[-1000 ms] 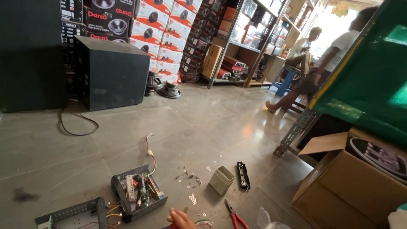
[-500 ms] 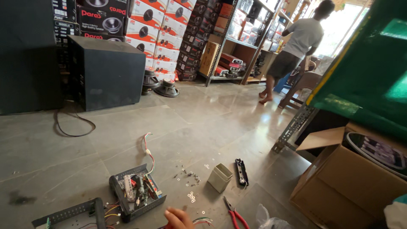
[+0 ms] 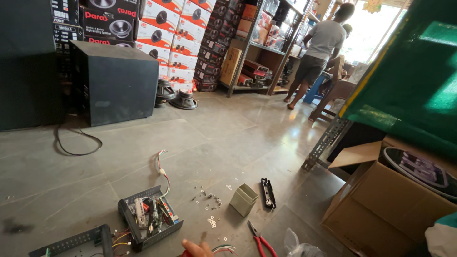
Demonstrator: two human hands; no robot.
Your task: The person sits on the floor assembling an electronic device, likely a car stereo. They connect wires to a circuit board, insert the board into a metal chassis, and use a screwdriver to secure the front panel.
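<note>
Head view, looking down at the floor [image 3: 228, 138]. Compared with the two earlier views, the camera has tilted slightly and the standing person [image 3: 321, 47] at the shelves has walked further toward the doorway; the parts on the floor lie where they did. One hand [image 3: 197, 248] shows only as fingertips at the lower edge, as before, touching a bundle of coloured wires [image 3: 223, 249]; which hand it is, and how far its fingers are spread, cannot be told. The other hand is out of view. The opened chassis [image 3: 150, 220] sits just left of it, red pliers [image 3: 259, 240] just right, with scattered washers [image 3: 212, 221], a small box [image 3: 243, 200] and a black strip [image 3: 268, 192] beyond.
</note>
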